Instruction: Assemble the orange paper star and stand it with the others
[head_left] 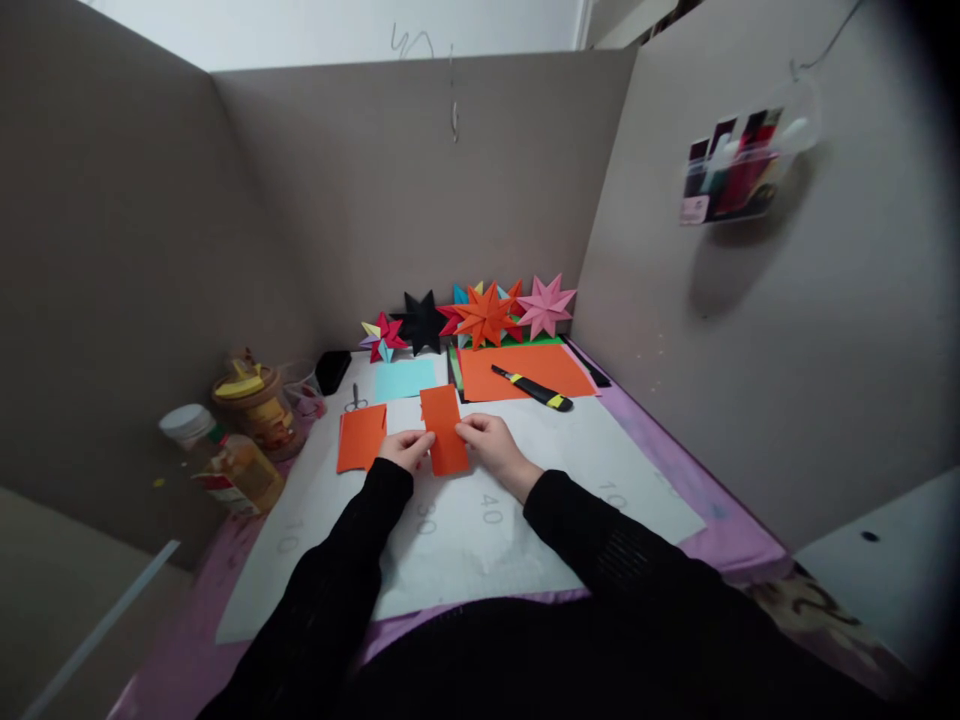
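Between my hands is an upright strip of orange paper (444, 430), held slightly above the white sheet on the table. My left hand (406, 449) pinches its left edge, and my right hand (489, 441) pinches the right edge. Left of it lies a small stack of orange paper pieces (361, 439), close to my left fingers. A pair of scissors (355, 400) rests just behind that stack. Farther back, a black and yellow utility knife (534, 388) lies across large orange sheets (487, 372). A light blue paper piece (405, 379) is beside them.
Folded paper stars, among them an orange one (487, 316), a black one (421, 322) and a pink one (547, 305), lean along the back panel. At left stand a glue bottle (238, 468) and a brown pot (259, 405). A plastic pouch (731, 170) hangs on the right panel.
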